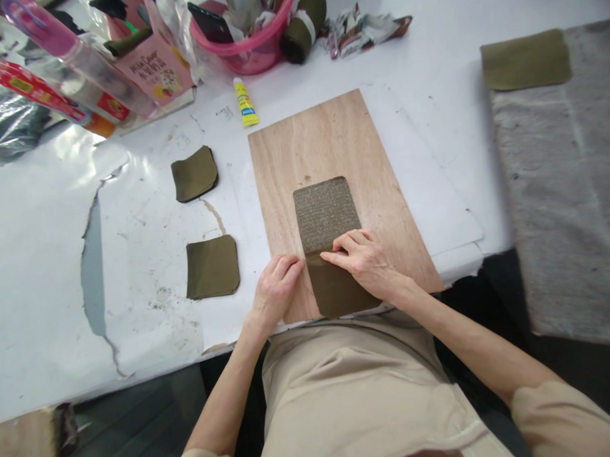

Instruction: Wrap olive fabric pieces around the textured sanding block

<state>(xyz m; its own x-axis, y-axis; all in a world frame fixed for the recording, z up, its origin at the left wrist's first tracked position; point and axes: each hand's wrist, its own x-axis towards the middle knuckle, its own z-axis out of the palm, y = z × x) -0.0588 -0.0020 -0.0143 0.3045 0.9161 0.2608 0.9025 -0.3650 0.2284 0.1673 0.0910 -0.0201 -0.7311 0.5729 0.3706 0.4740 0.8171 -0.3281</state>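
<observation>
An olive fabric piece (339, 284) lies on a wooden board (326, 141) in front of me. Its far part shows a speckled, ribbed grey-brown face (327, 211), and its near part is smooth olive, with a crease line between them. My left hand (279, 283) rests on the board with fingers closed together, their tips at the left end of that crease. My right hand (363, 256) lies over the piece's right side, thumb and index finger closed at the crease. The palm hides part of the right edge.
Two small stacks of olive pieces, one farther (195, 173) and one nearer (213, 266), lie left of the board. Beyond it are a yellow glue tube (246, 102), a pink basket (251, 54) and an olive roll (304, 25). A grey padded surface (558, 179) stands at right.
</observation>
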